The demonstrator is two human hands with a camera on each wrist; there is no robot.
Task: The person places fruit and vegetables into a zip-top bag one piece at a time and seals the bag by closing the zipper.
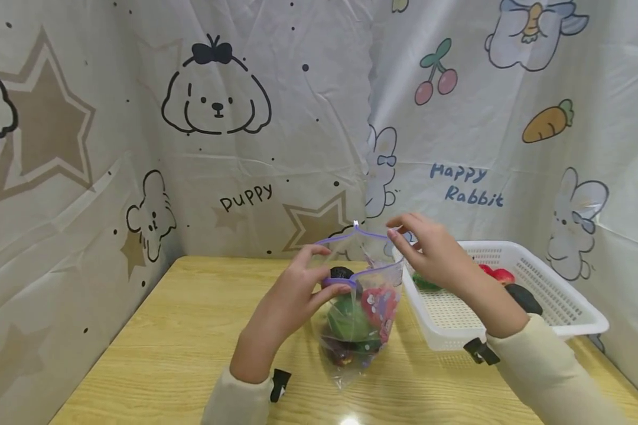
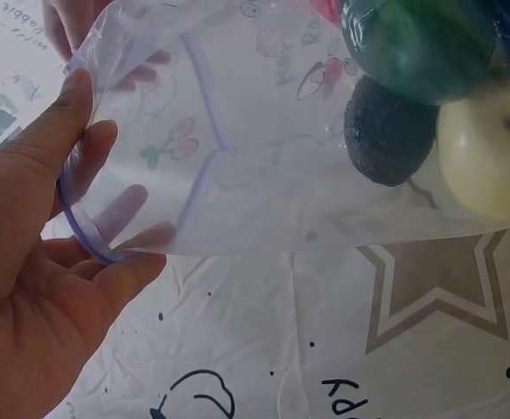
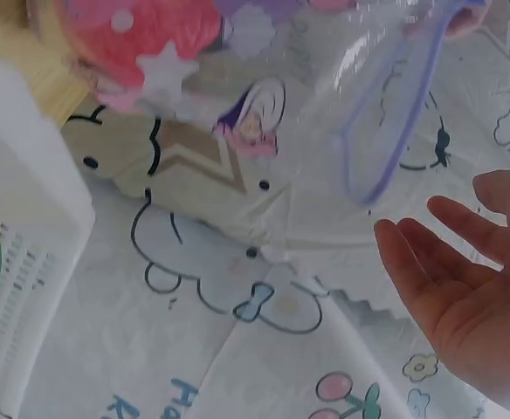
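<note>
A clear zip bag (image 1: 374, 271) with a purple zip edge and printed pictures stands upright on the table, its mouth spread. My left hand (image 1: 298, 283) holds the near left rim; in the left wrist view, thumb and fingers lie on both sides of the zip edge. Through the plastic show a dark avocado (image 2: 390, 131), a glossy green rounded item (image 2: 421, 44) and a pale yellow fruit (image 2: 491, 157). My right hand (image 3: 473, 279) is beside the right rim with fingers spread and slightly bent, apart from the bag in the right wrist view.
A white plastic basket (image 1: 449, 341) stands right of the bag. In it are red items (image 1: 502, 275), a dark oval item (image 1: 523, 299) and a green item (image 1: 425, 282). Printed cloth (image 1: 298, 118) hangs behind the wooden table (image 1: 191, 330).
</note>
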